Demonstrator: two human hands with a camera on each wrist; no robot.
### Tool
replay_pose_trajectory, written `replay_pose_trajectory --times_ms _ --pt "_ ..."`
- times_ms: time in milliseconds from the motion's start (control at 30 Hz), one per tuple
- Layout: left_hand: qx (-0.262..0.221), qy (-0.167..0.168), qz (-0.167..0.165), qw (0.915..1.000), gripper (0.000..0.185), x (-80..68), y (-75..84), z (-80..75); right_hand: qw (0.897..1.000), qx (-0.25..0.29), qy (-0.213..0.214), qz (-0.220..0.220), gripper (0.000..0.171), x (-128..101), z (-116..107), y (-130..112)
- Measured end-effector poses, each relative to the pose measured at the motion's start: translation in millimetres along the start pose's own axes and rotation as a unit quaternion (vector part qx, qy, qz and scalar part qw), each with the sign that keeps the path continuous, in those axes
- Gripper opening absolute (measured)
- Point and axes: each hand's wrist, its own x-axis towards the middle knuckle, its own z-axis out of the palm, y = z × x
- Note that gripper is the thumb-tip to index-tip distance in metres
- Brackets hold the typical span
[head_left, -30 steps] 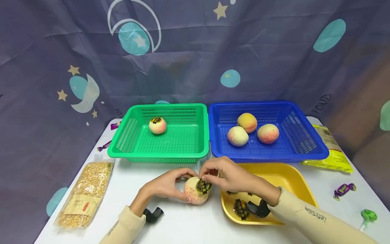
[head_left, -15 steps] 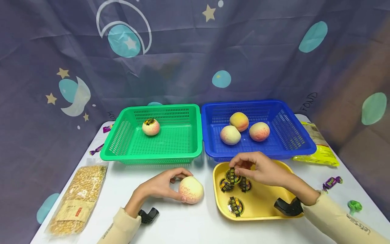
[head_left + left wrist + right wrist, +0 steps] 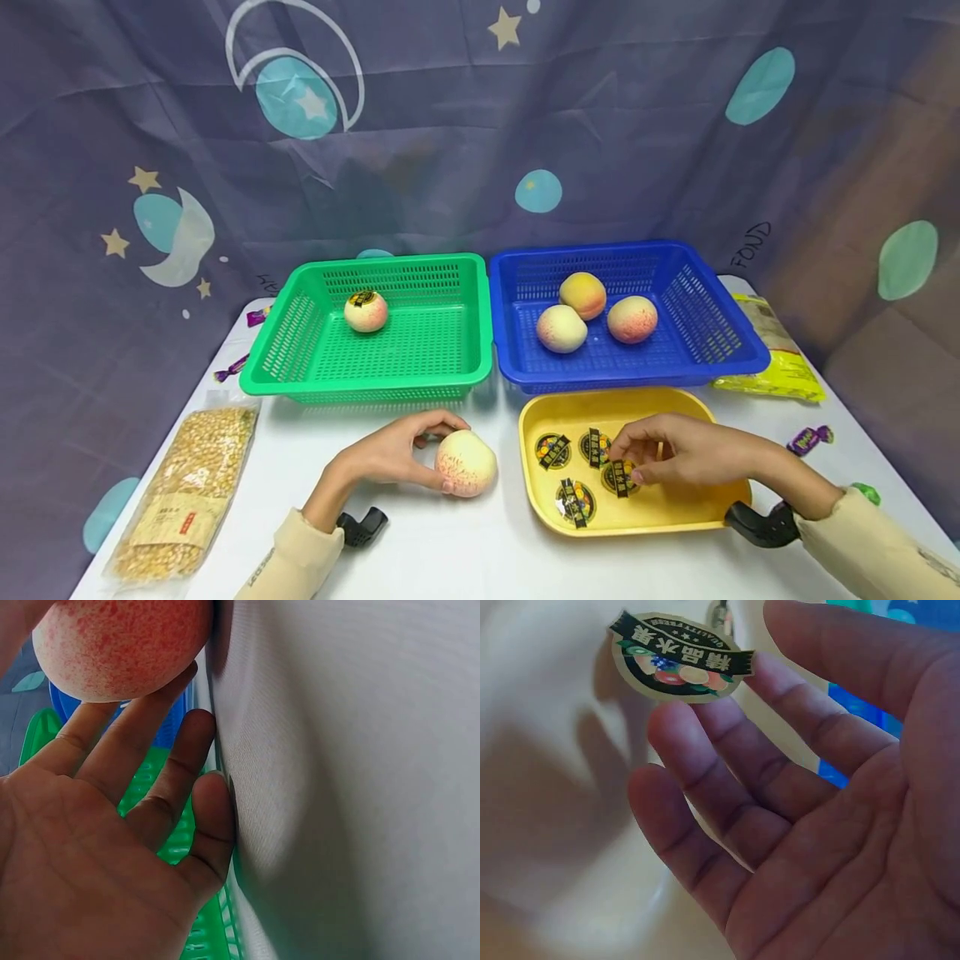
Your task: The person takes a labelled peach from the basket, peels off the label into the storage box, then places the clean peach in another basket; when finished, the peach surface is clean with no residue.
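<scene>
While the left hand cups a peach, the right hand rests loose-fingered over stickers in the yellow tray.

So both my arms are out in front of me in cream long sleeves, forearms low over the white tabletop. My left hand is cupped sideways, thumb underneath and fingers arched over the top of the round pink-speckled peach, holding it steady. My right hand is reached out palm down, fingers mostly straight and relaxed, tips resting on a round black-and-gold fruit sticker. There's a black clip-like thing at each wrist.
</scene>
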Motion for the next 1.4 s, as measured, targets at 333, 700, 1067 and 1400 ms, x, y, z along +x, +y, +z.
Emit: replay_pose_trajectory --times_ms 333,700,1067,1400 --pt "-0.001 0.000 -0.001 1.0000 0.065 -0.2 -0.4 -0.6 0.999 -0.045 0.011 0.026 0.032 -9 7 6" --pt "0.003 0.001 -0.001 1.0000 0.065 -1.0 -0.8 -1.0 0.998 -0.048 -0.006 0.046 0.045 -15 6 2" --pt "0.001 0.012 0.019 0.9997 0.066 -5.1 0.2 1.7 0.994 -0.090 0.059 -0.001 0.042 -32 -7 11" --pt "-0.009 0.011 0.064 0.9979 0.066 -26.0 20.3 -14.3 0.896 -0.222 0.385 0.015 0.028 -55 -59 19"
